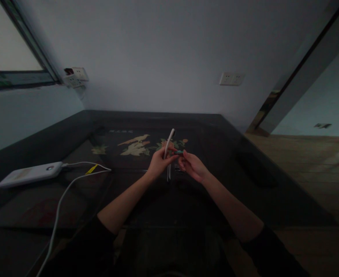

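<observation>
My left hand [159,161] grips a thin white curved strip [168,144] that stands nearly upright above the dark table [221,184]; its lower end pokes out below my fingers. My right hand [191,165] pinches a small dark object [178,152] with a pale tip and holds it against the strip, right beside my left fingertips. What the small object is cannot be made out in the dim light. Both hands hover over the middle of the table, close together.
A white power bank [30,174] lies at the left with a white cable [60,204] running toward me. The tabletop bears a painted bird-and-flower picture [136,146]. Wall sockets [231,78] sit on the wall behind. Wooden floor [308,169] lies to the right.
</observation>
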Motion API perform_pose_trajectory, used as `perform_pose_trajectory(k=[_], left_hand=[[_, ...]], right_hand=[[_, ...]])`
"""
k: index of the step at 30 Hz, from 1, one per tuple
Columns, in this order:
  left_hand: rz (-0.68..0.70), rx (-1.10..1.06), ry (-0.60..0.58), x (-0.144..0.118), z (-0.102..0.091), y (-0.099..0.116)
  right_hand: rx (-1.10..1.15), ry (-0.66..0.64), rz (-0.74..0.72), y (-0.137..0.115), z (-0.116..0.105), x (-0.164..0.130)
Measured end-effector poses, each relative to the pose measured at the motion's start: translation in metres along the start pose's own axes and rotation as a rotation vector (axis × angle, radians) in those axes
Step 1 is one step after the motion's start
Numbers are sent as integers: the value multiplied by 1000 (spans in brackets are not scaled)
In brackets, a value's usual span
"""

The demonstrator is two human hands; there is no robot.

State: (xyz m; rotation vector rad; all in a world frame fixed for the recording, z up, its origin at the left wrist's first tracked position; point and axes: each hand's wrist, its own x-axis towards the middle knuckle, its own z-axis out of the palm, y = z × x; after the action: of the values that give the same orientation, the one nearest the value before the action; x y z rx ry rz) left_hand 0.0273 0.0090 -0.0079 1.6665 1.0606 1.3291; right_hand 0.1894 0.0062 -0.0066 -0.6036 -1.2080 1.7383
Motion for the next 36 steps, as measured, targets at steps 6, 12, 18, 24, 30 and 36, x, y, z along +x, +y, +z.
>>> perform_pose_trajectory(k=[6,12,18,24,30,36], left_hand=[[41,-15,46,0,1,-2],[44,-30,77,-2,2,5],[65,10,97,-3,1,8],[62,29,112,-2,-1,8],[78,90,140,-2,-3,7],[101,100,132,-3,-2,7]], right_hand=[[48,-39,28,1,0,-1],[49,-57,33,1,0,-1],[46,-66,37,-1,1,-2],[3,6,9,0,0,0],[-29,169,-36,0,-6,4],[-66,206,-43,-4,-5,2]])
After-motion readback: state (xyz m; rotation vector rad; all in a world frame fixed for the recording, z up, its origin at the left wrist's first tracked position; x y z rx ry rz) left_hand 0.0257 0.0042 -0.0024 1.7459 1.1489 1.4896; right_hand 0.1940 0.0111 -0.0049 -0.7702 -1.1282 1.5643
